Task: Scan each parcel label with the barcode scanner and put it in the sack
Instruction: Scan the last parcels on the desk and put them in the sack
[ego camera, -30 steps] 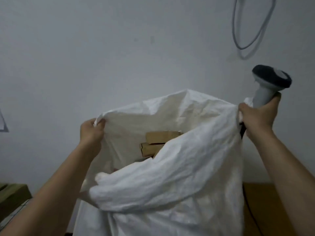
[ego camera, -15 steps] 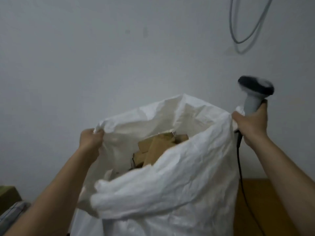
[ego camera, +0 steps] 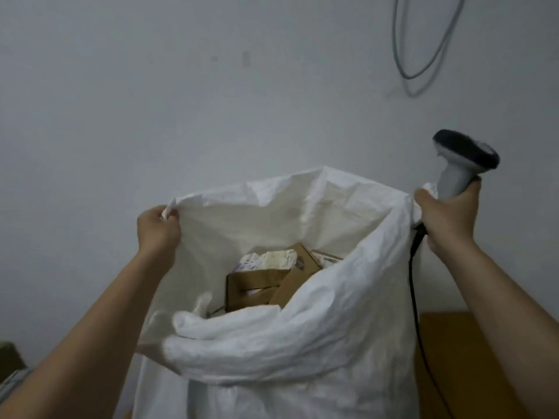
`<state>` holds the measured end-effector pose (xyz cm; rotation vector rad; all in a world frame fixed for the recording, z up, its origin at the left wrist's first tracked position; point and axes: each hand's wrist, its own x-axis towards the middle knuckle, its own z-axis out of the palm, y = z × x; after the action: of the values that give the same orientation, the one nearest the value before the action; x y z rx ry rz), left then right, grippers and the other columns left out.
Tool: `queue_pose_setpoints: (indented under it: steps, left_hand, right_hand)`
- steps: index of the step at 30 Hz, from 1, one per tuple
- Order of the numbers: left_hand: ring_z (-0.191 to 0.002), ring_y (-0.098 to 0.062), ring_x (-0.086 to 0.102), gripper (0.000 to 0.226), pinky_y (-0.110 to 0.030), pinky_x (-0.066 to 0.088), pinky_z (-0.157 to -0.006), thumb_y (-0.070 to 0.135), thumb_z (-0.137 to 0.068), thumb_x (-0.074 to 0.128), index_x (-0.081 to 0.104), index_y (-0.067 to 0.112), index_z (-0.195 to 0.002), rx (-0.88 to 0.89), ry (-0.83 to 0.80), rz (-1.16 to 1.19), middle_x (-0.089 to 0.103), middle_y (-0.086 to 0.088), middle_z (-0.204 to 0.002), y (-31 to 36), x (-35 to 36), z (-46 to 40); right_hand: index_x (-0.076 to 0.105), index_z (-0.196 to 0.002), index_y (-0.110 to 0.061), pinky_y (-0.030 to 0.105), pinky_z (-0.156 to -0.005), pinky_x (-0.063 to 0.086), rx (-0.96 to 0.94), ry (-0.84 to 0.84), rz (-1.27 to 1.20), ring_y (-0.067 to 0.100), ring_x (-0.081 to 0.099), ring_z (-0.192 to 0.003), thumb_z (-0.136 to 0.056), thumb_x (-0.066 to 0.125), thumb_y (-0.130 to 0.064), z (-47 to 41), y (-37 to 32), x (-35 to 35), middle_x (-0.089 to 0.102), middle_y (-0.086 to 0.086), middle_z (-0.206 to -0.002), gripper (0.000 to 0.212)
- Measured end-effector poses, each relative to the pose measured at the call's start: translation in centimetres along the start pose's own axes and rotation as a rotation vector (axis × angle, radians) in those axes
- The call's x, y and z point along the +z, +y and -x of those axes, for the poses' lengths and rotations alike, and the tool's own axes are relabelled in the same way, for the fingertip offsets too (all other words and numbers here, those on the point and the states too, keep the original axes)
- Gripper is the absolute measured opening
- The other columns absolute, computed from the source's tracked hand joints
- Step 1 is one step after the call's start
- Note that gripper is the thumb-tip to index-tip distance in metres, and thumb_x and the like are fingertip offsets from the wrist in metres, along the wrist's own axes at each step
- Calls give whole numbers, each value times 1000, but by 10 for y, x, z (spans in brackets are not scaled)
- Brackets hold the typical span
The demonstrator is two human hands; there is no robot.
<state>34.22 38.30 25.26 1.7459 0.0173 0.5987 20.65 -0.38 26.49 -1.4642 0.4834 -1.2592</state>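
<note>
A large white woven sack (ego camera: 302,343) stands open in front of me, its near rim folded down. Inside lie several brown cardboard parcels (ego camera: 257,288), some with white labels facing up. My left hand (ego camera: 157,231) grips the sack's rim at the left. My right hand (ego camera: 447,219) holds the grey barcode scanner (ego camera: 459,164) by its handle, head upward, and also pinches the sack's right rim. The scanner's black cable (ego camera: 414,297) hangs down along the sack's right side.
A plain grey wall fills the background, with a looped cable (ego camera: 423,55) hanging at the upper right. A brown wooden surface (ego camera: 447,343) lies at the lower right. A cardboard box corner (ego camera: 9,355) shows at the lower left.
Both hands have pulled the sack's mouth wider and the view has tipped down, so the parcels inside show more fully. The parcels have shifted and settled lower in the sack.
</note>
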Motion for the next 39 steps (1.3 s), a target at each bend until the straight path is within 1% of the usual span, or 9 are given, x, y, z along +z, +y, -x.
queue_pose_setpoints:
  steps: [4,10,14,16,22,28,31,35,39]
  left_hand:
    - [-54,-17,28,38,-28,22,-48,4,-96,48,42,11,-59,2,16,-50,32,-3,-57,-1,-4,0]
    - [-80,-29,58,12,-38,45,-66,9,-94,57,67,3,-96,-89,-110,-78,63,-15,-87,-30,-11,31]
    - [-125,-33,45,52,-44,44,-96,26,-92,66,48,17,-140,-13,-198,-318,48,-16,-137,-9,-17,44]
    - [-135,-35,27,71,-51,33,-107,38,-88,70,36,27,-148,39,-227,-491,34,-17,-142,5,-25,59]
    - [-133,-28,24,60,-50,29,-113,51,-75,78,59,30,-128,160,-438,-581,30,-7,-138,27,-45,87]
    - [-136,-29,25,53,-51,29,-112,52,-70,79,65,34,-118,231,-409,-589,30,-6,-144,27,-57,114]
    - [-131,-22,30,39,-43,32,-108,59,-60,77,71,42,-94,289,-424,-445,40,3,-135,26,-65,134]
    - [-113,6,49,54,-22,39,-93,85,-40,73,77,44,-74,319,-727,-295,57,20,-122,16,-87,142]
    - [-122,-6,31,62,-38,32,-108,81,-37,77,67,62,-95,342,-983,-562,38,40,-132,-8,-104,148]
  right_hand:
    - [34,-143,-20,28,-91,46,-23,20,24,14,54,-108,-81,71,-15,-2,-6,-3,53,0,-130,72]
    - [40,-135,-16,30,-77,44,44,-192,142,22,54,-106,-78,78,-17,24,13,-9,53,1,-119,69]
    - [43,-131,-15,37,-86,47,-51,-267,203,21,55,-105,-72,85,-22,28,-3,-25,55,-2,-116,72]
    - [44,-128,-17,43,-81,54,-62,-298,229,24,57,-102,-71,85,-23,32,-10,-36,56,-1,-113,71]
    - [45,-127,-21,42,-56,56,-44,-358,227,27,58,-82,-78,80,-19,54,-35,-61,56,4,-112,61]
    - [47,-126,-21,29,-60,46,-72,-467,268,22,56,-94,-79,78,-18,77,-58,-76,56,1,-111,56]
    - [50,-120,-25,35,-71,52,-56,-589,241,18,61,-94,-78,79,-19,93,-63,-83,63,-6,-109,51]
    - [52,-111,-37,33,-78,56,-10,-787,183,7,65,-97,-77,79,-22,124,-61,-93,70,-15,-105,46]
    - [52,-125,-29,32,-82,53,23,-864,196,12,61,-106,-75,81,-21,149,-58,-99,67,-12,-114,59]
